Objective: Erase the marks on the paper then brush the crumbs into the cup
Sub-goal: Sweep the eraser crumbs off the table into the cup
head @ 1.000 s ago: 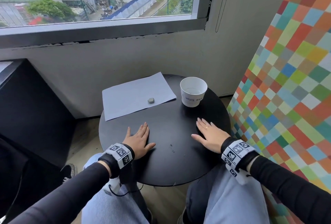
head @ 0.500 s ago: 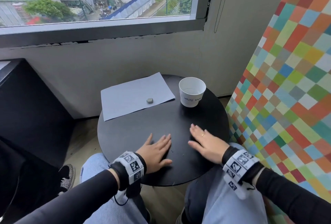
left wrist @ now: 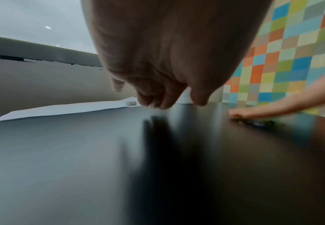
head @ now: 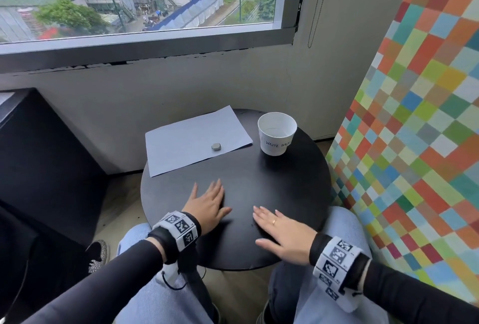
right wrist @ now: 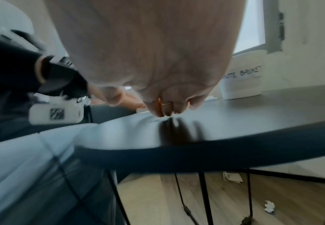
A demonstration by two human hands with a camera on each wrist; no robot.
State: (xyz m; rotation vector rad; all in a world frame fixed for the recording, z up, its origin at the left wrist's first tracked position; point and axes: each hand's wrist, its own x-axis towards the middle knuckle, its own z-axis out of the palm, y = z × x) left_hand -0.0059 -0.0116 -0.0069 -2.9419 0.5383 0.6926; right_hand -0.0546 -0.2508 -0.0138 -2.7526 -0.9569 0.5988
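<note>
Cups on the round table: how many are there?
1. A single white paper cup, upright at the table's far right, beside the paper. Nothing suggests another is hidden.

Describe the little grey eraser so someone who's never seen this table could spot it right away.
Start at the round black table under the window, then find the pale rectangular sheet of paper on its far left. The small grey rounded eraser lies near the sheet's near right edge, the only thing on the paper, left of the white paper cup.

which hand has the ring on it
The right hand, flat on the black table near its front edge, has a gold ring on one finger. The left hand shows no ring.
</note>
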